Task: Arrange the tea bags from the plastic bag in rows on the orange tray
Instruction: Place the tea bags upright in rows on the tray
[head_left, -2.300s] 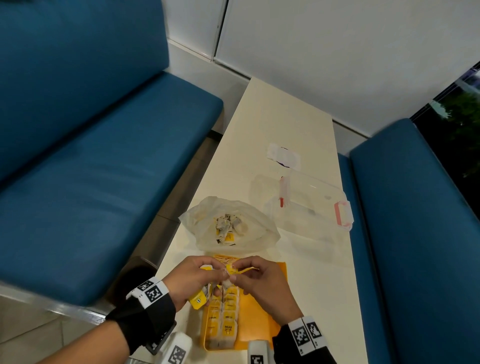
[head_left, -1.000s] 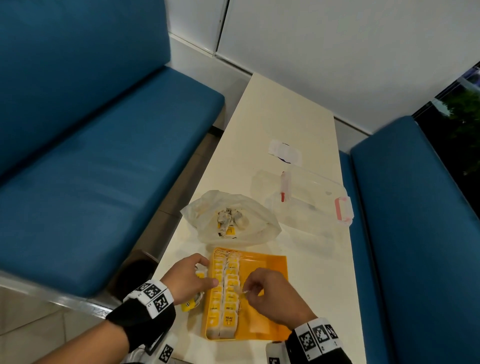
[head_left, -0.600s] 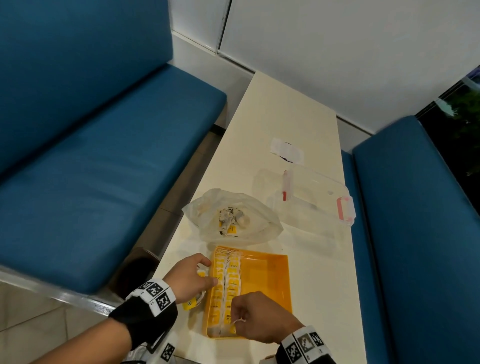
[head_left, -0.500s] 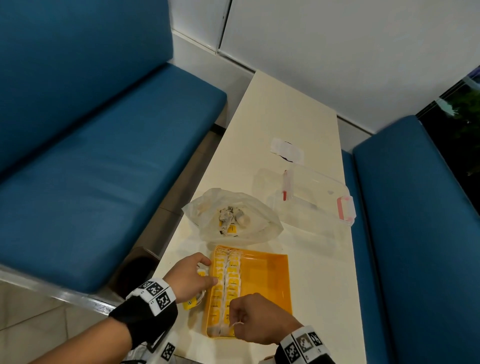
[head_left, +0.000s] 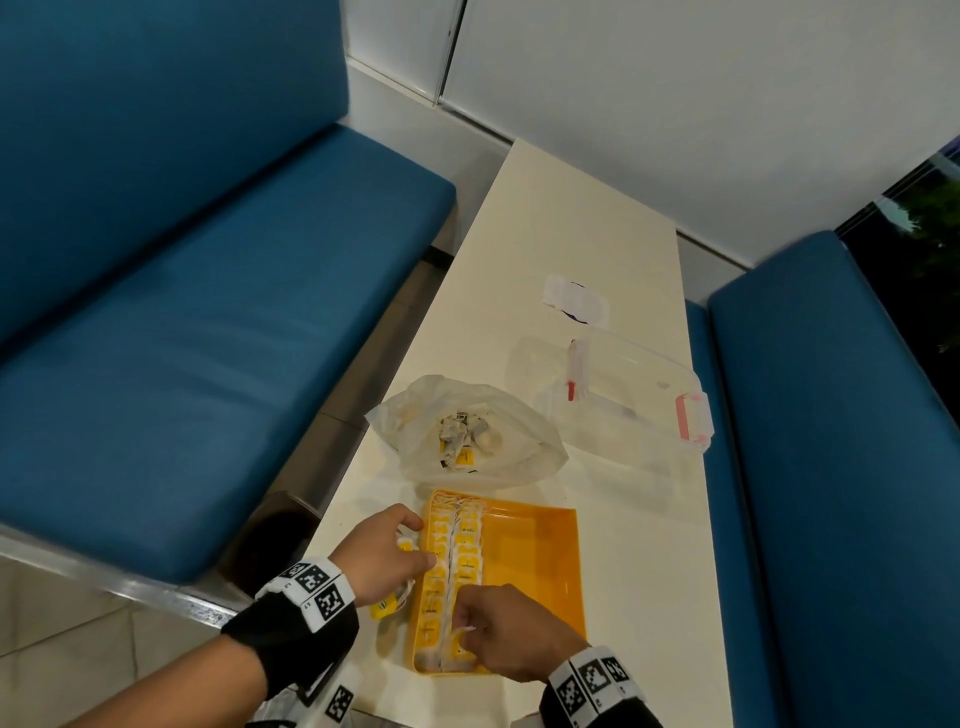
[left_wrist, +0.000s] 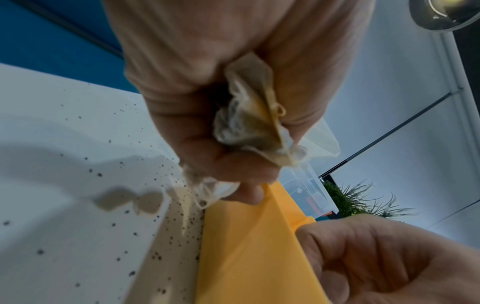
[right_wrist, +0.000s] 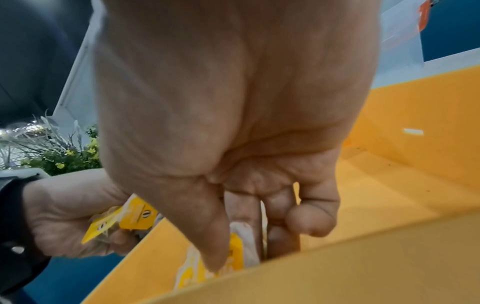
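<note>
low in frame, right hand (head_left: 511, 636) pinches a tea bag (right_wrist: 237, 250) in the tray (head_left: 540, 561); left hand (head_left: 376, 556) clutches spare bags (left_wrist: 255, 127). light, soft, tearable; best held by the tag.

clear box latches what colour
Pinkish red latches on the clear box, best seen in the head view.

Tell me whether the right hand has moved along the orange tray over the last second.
Yes. The right hand has come from mid-tray toward the near end of the orange tray, closer to the person, onto the second row's last tea bag.
</note>
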